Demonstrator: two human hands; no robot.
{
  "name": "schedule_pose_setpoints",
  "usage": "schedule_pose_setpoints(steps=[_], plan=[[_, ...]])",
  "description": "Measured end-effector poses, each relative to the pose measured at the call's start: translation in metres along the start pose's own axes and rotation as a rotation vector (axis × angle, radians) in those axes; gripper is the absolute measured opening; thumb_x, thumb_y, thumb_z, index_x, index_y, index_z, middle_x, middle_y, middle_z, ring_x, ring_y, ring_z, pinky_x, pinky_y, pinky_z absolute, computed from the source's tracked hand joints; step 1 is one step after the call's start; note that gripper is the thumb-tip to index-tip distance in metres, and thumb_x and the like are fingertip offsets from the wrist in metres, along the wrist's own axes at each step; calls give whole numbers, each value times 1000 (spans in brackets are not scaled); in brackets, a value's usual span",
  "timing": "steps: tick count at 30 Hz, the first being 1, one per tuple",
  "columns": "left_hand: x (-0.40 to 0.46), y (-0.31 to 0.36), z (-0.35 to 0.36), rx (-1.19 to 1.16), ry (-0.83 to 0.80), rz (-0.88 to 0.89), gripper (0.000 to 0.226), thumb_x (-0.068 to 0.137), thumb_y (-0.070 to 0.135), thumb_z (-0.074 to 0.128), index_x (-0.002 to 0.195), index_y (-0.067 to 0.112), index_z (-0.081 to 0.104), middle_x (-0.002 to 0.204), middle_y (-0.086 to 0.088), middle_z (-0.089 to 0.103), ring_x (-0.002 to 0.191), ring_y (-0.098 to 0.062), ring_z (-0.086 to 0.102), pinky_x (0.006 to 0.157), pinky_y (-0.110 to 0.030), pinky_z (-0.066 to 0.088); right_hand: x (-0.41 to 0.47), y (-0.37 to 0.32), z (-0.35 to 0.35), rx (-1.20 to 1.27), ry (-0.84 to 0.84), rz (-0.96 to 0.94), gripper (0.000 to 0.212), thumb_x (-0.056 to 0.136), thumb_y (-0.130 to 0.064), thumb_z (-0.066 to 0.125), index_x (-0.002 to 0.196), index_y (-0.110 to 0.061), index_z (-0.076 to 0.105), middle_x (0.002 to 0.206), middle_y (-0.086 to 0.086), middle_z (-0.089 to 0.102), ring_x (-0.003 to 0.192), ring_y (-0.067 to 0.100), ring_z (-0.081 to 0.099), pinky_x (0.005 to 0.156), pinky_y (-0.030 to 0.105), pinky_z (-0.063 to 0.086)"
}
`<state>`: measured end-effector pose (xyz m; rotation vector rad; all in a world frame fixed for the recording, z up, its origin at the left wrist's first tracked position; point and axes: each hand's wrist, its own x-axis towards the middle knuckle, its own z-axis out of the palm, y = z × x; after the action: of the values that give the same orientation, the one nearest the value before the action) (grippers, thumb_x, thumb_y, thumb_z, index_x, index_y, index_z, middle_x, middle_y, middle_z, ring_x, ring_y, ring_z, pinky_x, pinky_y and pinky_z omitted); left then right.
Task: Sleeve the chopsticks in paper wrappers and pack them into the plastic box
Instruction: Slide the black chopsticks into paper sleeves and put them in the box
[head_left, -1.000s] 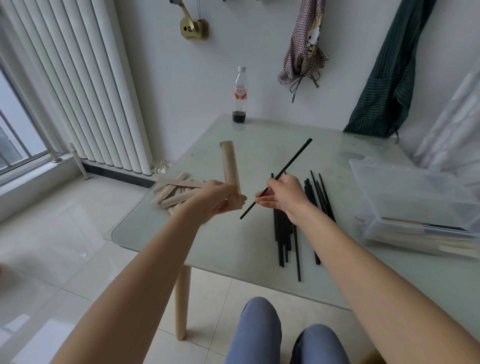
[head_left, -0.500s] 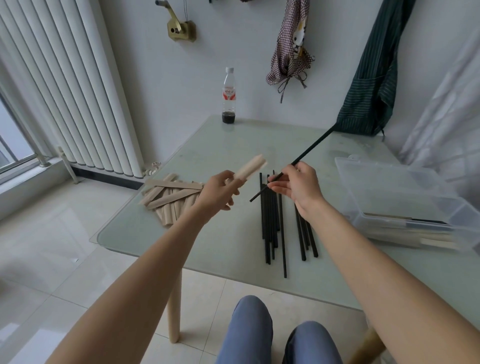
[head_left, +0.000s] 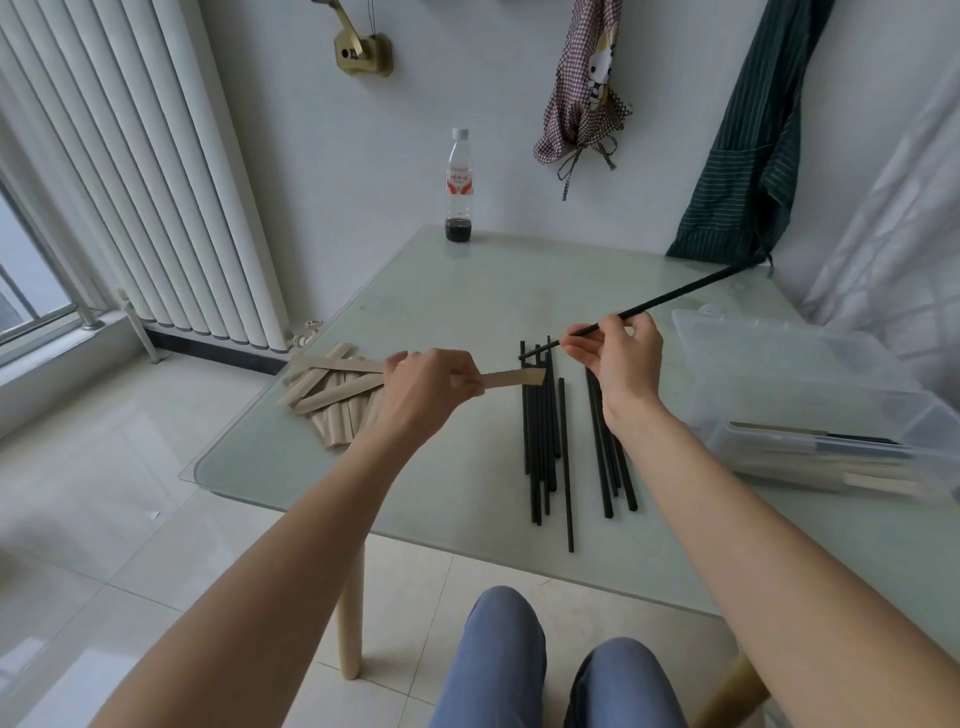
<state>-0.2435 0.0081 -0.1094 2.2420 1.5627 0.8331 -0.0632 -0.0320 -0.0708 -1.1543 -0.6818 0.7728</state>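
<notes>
My left hand (head_left: 427, 385) pinches a tan paper wrapper (head_left: 511, 378) that points right, its open end toward the chopstick. My right hand (head_left: 621, 364) pinches one black chopstick (head_left: 670, 296) held slanting up to the right, its lower tip just above the wrapper's mouth. Several loose black chopsticks (head_left: 545, 441) lie on the glass table (head_left: 467, 312) below both hands. A pile of empty wrappers (head_left: 332, 389) sits at the table's left edge. The clear plastic box (head_left: 810, 395) stands open at the right with sleeved chopsticks inside.
A plastic bottle (head_left: 459, 187) with dark liquid stands at the table's far edge. A white radiator (head_left: 156, 182) lines the left wall. A checked cloth (head_left: 582, 88) and a green apron (head_left: 748, 156) hang on the wall. My knees (head_left: 556, 665) are below the table's near edge.
The wrapper has swung from upright down to level, pointing right. The chopstick in my right hand has shifted right and up, its lower tip now close to the wrapper's mouth.
</notes>
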Motion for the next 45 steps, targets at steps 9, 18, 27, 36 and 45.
schedule_pose_setpoints(steps=[9, 18, 27, 36, 45], plan=[[-5, -1, 5, 14, 283, 72, 6, 85, 17, 64, 86, 19, 70, 93, 9, 74, 88, -13, 68, 103, -32, 22, 0, 5, 0, -36, 63, 8, 7, 94, 0, 38, 94, -6, 42, 71, 15, 61, 53, 18, 64, 53, 21, 53], [-7, 0, 4, 1, 489, 179, 9, 74, 11, 72, 76, 17, 66, 84, 11, 73, 77, -13, 68, 89, -40, 36, -3, 7, 1, 41, 75, 43, 15, 94, -1, 39, 81, -9, 41, 69, 14, 62, 50, 15, 64, 53, 21, 53], [-6, 4, 5, 68, 402, 128, 6, 84, 15, 62, 88, 20, 64, 86, 9, 71, 78, -15, 67, 100, -37, 25, -6, 3, 8, 178, 64, 117, 19, 93, 1, 38, 77, -9, 40, 67, 15, 62, 48, 15, 64, 52, 21, 54], [-7, 11, 6, 252, 104, 304, 39, 100, 42, 28, 127, 27, 52, 111, 8, 64, 97, -16, 61, 91, -34, 27, -11, 9, 12, -144, 22, 91, 21, 88, -14, 62, 69, -16, 52, 72, -3, 56, 64, 6, 52, 52, 19, 36], [-5, 15, 5, 155, 55, 245, 39, 99, 38, 36, 134, 27, 51, 111, 3, 58, 102, -18, 55, 98, -36, 29, -17, 7, 6, -170, -142, 189, 23, 91, -23, 56, 70, -20, 65, 86, -1, 61, 79, 10, 53, 66, 24, 42]])
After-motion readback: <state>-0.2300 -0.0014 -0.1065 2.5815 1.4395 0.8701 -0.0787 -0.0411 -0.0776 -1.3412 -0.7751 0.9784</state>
